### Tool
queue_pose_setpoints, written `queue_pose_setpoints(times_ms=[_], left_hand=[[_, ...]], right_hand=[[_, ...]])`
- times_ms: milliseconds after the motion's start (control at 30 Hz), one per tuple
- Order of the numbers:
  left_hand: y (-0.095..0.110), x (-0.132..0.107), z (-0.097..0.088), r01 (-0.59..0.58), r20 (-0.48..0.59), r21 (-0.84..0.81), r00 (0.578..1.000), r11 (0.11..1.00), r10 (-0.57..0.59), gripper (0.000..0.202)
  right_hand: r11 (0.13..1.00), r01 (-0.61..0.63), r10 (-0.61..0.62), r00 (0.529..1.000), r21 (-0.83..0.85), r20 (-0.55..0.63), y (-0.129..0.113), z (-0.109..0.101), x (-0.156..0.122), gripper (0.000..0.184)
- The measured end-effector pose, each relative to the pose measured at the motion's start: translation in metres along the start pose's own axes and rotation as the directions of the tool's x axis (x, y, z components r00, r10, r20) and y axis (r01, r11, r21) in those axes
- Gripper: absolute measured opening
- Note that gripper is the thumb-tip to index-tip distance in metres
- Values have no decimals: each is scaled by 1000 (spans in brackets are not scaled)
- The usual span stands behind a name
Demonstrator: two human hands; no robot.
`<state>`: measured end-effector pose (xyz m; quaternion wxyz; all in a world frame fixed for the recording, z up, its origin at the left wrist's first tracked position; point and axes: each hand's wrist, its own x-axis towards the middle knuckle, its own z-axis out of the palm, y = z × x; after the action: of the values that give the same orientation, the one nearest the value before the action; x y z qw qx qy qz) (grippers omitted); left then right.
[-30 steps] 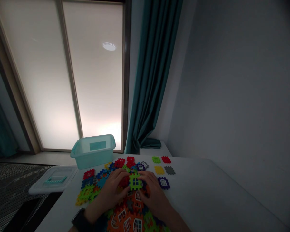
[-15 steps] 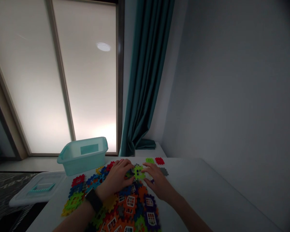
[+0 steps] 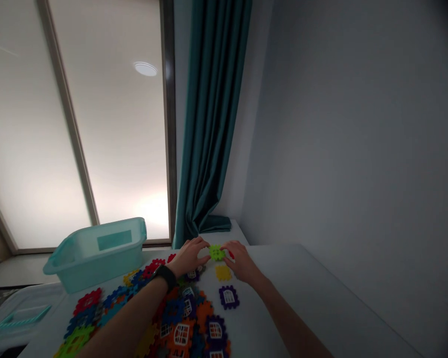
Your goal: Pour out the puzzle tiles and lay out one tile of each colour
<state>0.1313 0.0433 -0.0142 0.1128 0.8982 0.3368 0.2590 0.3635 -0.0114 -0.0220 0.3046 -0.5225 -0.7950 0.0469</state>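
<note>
A lime-green toothed building tile lies between my two hands near the far end of the white table. The fingers of my left hand pinch its left edge, and a dark watch sits on that wrist. My right hand has thumb and fingers closed on the right edge. Partly behind the right fingers a red tile shows. Just below the hands is a yellow tile, with a purple tile with a white window nearer to me. My left forearm covers part of the pile of coloured tiles.
A translucent teal bin stands at the left back. Its clear lid with a teal handle lies left of the table. The white table reaches toward the wall on the right. A green curtain hangs behind.
The lime-green tile has moved from over the pile to the table's far part, both hands with it. The view has turned right, and the yellow tile and the separate purple tile now show.
</note>
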Motion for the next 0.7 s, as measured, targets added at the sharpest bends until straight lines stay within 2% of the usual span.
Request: queue_pose_setpoints(times_ms=[133,333,700], left_hand=[[-6,18,16,26,31,4,999,1000,-26,28],[-14,30,35,87,67,6,994,996,-87,26],[-19,38,49,190,166,62,966,980,-198,31]], right_hand=[[999,-41,41,999,-26,3,20,6,7,27],[997,-56,59,997,-62,45,34,14,12,27],[990,-91,102,990,-107,101,46,27,18,33]])
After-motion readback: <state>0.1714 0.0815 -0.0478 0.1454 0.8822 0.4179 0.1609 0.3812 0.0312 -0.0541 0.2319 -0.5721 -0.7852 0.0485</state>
